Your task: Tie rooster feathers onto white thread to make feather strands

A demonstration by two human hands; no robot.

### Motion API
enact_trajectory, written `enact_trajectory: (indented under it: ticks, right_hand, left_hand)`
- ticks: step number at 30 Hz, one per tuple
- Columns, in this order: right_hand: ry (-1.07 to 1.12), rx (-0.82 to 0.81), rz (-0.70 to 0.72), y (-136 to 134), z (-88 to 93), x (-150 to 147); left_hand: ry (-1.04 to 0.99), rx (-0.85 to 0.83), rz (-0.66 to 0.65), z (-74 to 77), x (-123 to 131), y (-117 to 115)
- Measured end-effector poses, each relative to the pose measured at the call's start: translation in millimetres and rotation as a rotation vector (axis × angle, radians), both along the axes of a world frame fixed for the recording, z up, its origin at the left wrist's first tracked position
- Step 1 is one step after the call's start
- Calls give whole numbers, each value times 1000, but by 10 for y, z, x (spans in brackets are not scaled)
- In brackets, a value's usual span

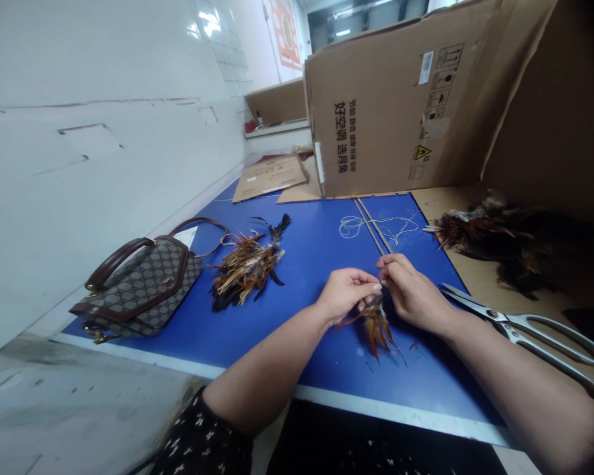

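Note:
My left hand (345, 291) and my right hand (412, 290) meet over the blue table (297, 330), fingertips pinched together. Between them they hold a small bunch of brown-orange feathers (376, 328), whose tips hang toward me under the hands. A thin white string (376, 227) runs from the pinch away across the table in loose loops. Both hands are closed on the bunch's top end.
A heap of tied brown feathers (247, 265) lies left of the hands, and a patterned handbag (141, 284) beyond it. Large scissors (529, 330) rest at the right on cardboard. A pile of dark feathers (505, 241) sits far right. A big cardboard box (391, 112) stands behind.

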State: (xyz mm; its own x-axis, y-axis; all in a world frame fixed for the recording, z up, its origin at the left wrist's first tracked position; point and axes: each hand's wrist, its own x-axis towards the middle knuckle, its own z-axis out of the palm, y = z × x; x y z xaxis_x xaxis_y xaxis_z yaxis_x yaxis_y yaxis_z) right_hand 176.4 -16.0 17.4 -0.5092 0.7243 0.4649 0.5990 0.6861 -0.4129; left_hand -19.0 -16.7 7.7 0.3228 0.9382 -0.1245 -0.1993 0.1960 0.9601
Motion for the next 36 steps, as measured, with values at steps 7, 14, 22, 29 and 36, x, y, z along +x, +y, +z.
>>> enact_trajectory:
  ticks: [7,14,22,29,36]
  right_hand:
    - [-107,-19,48,-42,43,19]
    - [208,-333,173,-31,11,-11]
    - [378,-866,312,61,28,93]
    - [263,-610,154,88,88,166]
    - [169,-221,76,11,102,75]
  left_hand:
    - [106,22,-129,67,-47,-3]
    - [154,69,-128,94,-59,-21]
    - [70,85,-147,144,-73,-20]
    - [119,69,-186,114,-82,-16]
    - [130,40,-185,49,-104,31]
